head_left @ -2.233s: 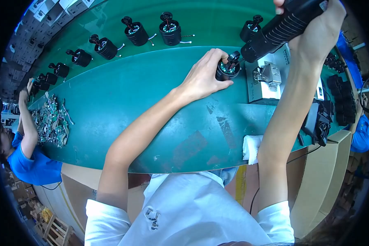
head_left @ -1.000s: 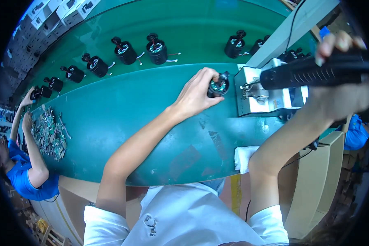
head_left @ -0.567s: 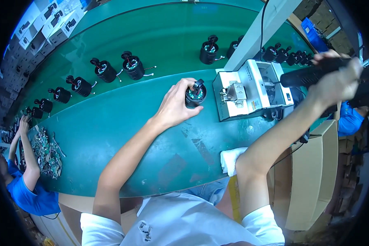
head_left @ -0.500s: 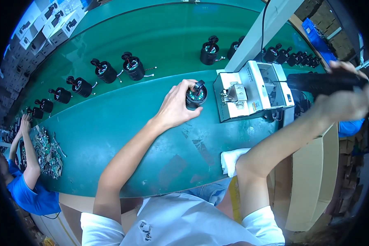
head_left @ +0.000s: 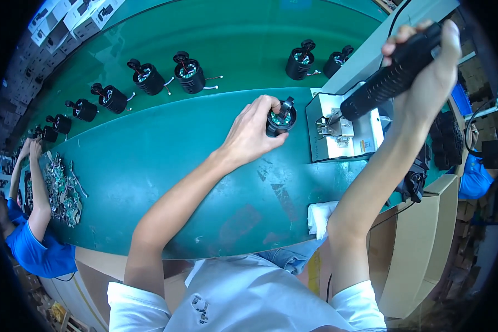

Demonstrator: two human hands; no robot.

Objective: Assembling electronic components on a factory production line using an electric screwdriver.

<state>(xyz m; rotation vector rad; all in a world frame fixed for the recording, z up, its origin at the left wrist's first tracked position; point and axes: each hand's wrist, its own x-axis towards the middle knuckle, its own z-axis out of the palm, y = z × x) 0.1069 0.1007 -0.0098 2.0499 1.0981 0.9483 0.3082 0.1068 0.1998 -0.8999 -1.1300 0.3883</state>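
My left hand (head_left: 249,131) is closed round a black cylindrical housing (head_left: 283,119) standing on the green work table. A green circuit board and a small black part show in its open top, beside my thumb and fingers. In my right hand (head_left: 434,80) is a black electric screwdriver (head_left: 377,88), tilted down to the left. Its tip reaches the metal pick-up part at the front of a white screw feeder (head_left: 357,145). Whether a screw sits on the tip is too small to tell.
Several similar black housings (head_left: 191,76) with loose wires line the green belt (head_left: 243,66) beyond the table. A white cloth (head_left: 320,218) lies near the front edge. Circuit boards (head_left: 62,188) are heaped at left beside a person in blue (head_left: 41,252). A cardboard box (head_left: 426,243) stands at right.
My right hand has brought the screwdriver left from the far right, its tip now at the screw feeder. My left hand keeps hold of the housing. The whole view has shifted slightly.
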